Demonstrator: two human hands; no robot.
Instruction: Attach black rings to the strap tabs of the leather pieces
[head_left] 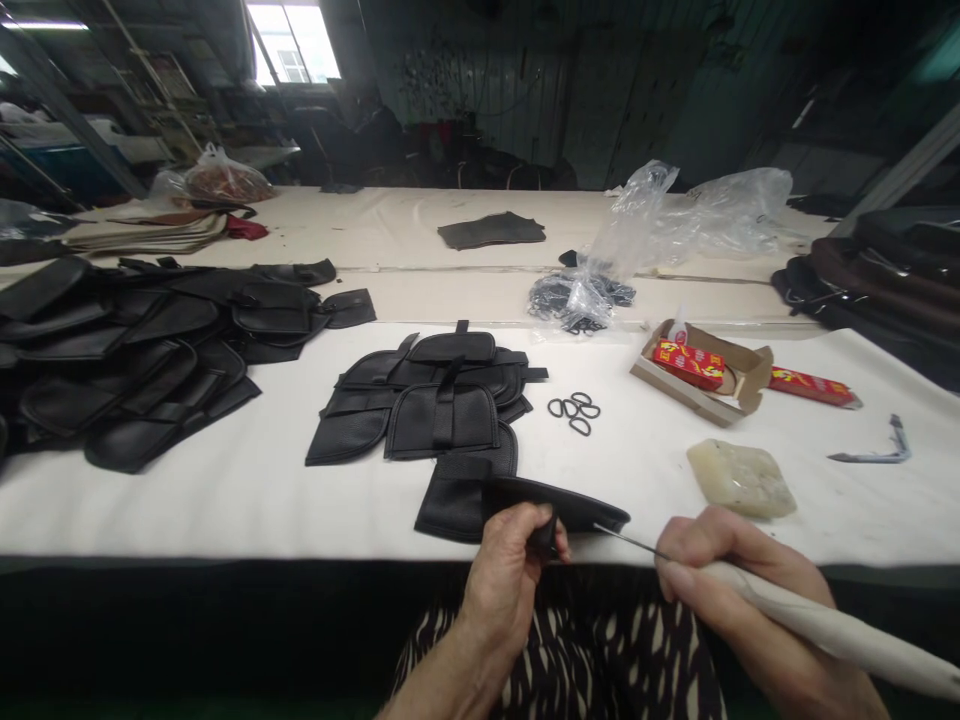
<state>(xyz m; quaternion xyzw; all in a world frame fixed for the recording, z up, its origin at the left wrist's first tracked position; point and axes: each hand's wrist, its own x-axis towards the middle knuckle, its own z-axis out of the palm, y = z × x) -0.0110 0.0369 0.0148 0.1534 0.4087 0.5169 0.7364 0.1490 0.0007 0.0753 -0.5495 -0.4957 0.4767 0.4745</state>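
My left hand [506,575] grips a curved black leather piece [555,500] at the table's front edge, with a dark strap under my fingers. My right hand [739,580] holds a white-handled awl [825,625]. Its thin steel point ends at the leather's right end, though actual contact is hard to tell. Beneath the held piece lies a similar black leather pouch [457,505]. Several more black leather pieces [420,400] overlap just beyond it. A small group of black rubber rings [574,410] sits to their right.
A pale block of wax [741,478] and a bent metal tool [874,450] lie on the white table [225,510]. Behind them are a cardboard box [701,370] with red packets and a large black leather pile [135,360]. Plastic bags [637,240] stand farther back.
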